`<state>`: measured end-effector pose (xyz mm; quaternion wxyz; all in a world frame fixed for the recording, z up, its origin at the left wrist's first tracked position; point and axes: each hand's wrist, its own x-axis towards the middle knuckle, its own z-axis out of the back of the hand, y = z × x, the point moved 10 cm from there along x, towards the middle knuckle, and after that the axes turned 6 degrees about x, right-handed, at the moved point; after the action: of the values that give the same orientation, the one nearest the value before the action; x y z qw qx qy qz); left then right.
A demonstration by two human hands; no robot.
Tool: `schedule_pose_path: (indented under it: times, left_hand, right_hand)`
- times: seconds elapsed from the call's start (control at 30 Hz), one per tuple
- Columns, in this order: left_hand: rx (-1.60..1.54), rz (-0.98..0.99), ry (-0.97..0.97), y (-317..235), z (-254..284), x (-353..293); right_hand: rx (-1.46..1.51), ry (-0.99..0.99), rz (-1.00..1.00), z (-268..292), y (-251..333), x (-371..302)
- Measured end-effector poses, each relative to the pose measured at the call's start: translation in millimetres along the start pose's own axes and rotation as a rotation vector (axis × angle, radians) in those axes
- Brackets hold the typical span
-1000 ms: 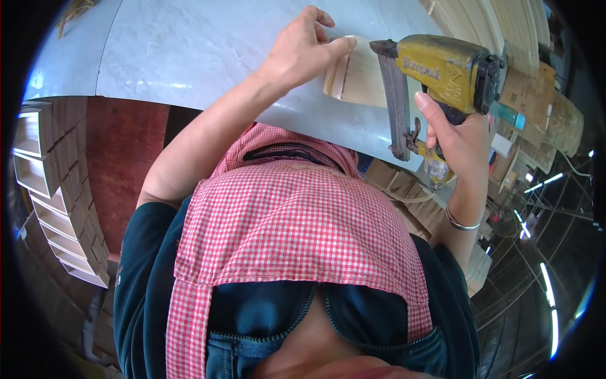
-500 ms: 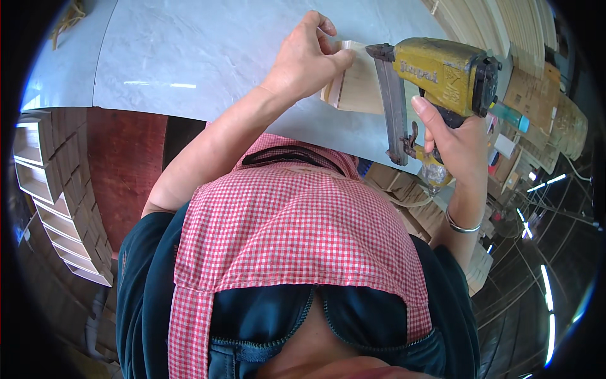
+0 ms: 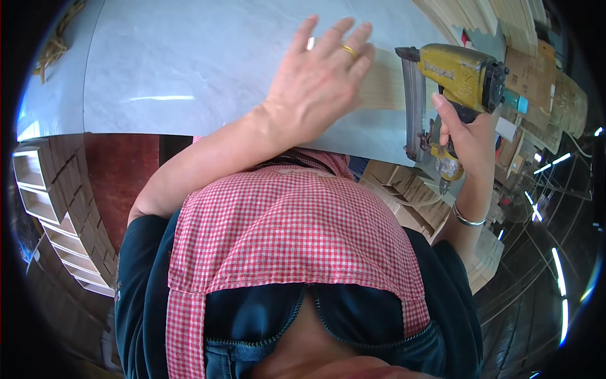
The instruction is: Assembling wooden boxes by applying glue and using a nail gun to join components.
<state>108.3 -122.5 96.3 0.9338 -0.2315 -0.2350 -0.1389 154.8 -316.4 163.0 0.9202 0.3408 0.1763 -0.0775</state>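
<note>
My right hand (image 3: 466, 136) grips a yellow and black nail gun (image 3: 457, 71) by its handle, with the long grey magazine upright on its left side. A pale wooden board (image 3: 384, 82) lies on the table between the nail gun and my other hand, partly covered. Over the board's left end is my left hand (image 3: 323, 79), back upward and fingers spread, slightly blurred. Whether its palm touches the wood is hidden. Two rings show on its fingers.
The grey marbled table (image 3: 170, 69) spreads ahead. Stacked wooden boxes (image 3: 53, 208) stand at the left, and long wooden strips (image 3: 470, 16) lie at the far right. A teal bottle (image 3: 516, 101) and a cardboard box (image 3: 527, 76) are beyond the nail gun.
My left hand has let go its pinch at the board's end and spread flat over it. The nail gun has shifted a little right, away from the board's edge.
</note>
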Motion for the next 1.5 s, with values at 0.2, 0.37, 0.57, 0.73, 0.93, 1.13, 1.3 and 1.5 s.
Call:
schedule_pose_path:
  times: [0.2,0.37,0.57,0.73,0.93,1.13,1.3,1.5]
  left_hand:
    - [0.183,-0.142,0.402,-40,-73,13]
    - [0.04,-0.186,0.3,-40,-64,16]
    - [0.016,-0.178,0.29,-40,-59,18]
    - [0.001,-0.167,0.295,-40,-59,19]
    - [-0.004,-0.165,0.285,-39,-60,19]
    - [0.0,-0.16,0.287,-39,-60,19]
    - [-0.018,-0.143,0.324,-38,-62,17]
    - [-0.012,-0.156,0.302,-37,-62,17]
  right_hand:
    - [-0.021,-0.015,-0.076,18,-26,1]
    - [0.026,-0.012,-0.048,16,-27,5]
    - [-0.024,0.025,-0.079,15,-31,11]
    - [0.002,0.054,-0.047,15,-27,15]
    - [-0.017,0.064,-0.057,17,-25,17]
    - [-0.078,0.108,-0.061,19,-25,23]
    - [-0.137,0.16,-0.056,28,-17,41]
    - [-0.152,0.15,0.042,29,-6,40]
